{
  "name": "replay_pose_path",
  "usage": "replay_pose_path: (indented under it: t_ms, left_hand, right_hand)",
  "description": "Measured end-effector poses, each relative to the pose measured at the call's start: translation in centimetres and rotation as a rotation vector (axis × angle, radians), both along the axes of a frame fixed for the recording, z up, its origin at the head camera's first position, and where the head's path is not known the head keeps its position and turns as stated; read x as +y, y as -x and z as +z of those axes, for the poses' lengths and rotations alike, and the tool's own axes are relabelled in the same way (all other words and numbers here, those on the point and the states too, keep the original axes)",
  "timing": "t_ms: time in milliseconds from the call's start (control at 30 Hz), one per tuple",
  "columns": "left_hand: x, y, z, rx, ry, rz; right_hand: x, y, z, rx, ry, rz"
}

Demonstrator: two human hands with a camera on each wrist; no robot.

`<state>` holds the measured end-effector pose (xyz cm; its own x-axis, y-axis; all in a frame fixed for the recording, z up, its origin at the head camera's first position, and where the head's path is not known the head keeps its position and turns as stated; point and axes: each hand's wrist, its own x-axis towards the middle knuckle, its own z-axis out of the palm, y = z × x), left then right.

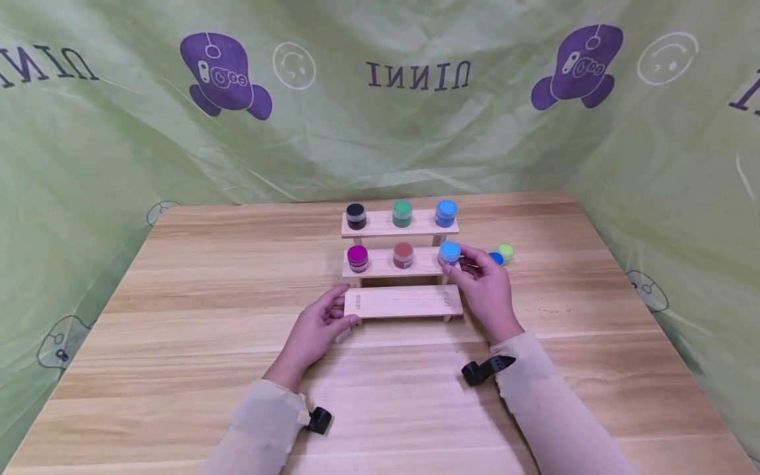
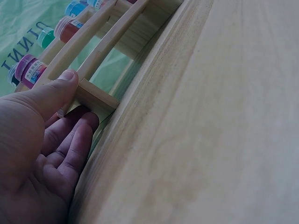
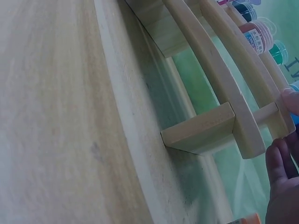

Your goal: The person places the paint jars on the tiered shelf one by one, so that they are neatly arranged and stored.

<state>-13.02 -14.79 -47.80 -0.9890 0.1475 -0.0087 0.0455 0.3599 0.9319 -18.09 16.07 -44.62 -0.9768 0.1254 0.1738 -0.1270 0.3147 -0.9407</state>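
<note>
Jars line a wooden rack on the desk as my left grip clasps its lowest shelf and my right grip pinches a blue jar.

Wood-grain table carries three-tier wooden rack near far edge. Right of rack, directly on tabletop: blue jar just beside lime-green jar. Grain runs crosswise.

From the brick-red jar as my hub, I see a black jar at ten o'clock, green jar at twelve, blue jar at two, magenta jar at nine, sky-blue jar at three. The shelf at six is pale wood; the tabletop shows streaky tan grain. On the green backdrop, dark lettering at twelve.
</note>
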Motion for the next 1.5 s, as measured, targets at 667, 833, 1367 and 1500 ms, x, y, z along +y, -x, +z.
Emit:
replay_pose_path:
  t_ms: [667, 833, 1367, 1500]
  left_hand:
    - [-0.1, -0.2, 0.4, -0.012, 0.035, 0.018]
    - [-0.1, -0.2, 0.4, -0.011, 0.035, 0.011]
    - [0.1, -0.1, 0.3, -0.01, 0.016, 0.006]
    - [0.2, -0.1, 0.2, -0.009, 0.008, 0.002]
  right_hand:
    - [1.0, -0.7, -0.8, 0.069, 0.017, -0.014]
    - [1.5, -0.7, -1.2, 0.095, 0.041, -0.046]
    - [2.2, 0.0, -2.0, 0.156, -0.019, -0.184]
    - [2.5, -0.1, -2.1, 0.137, -0.015, -0.202]
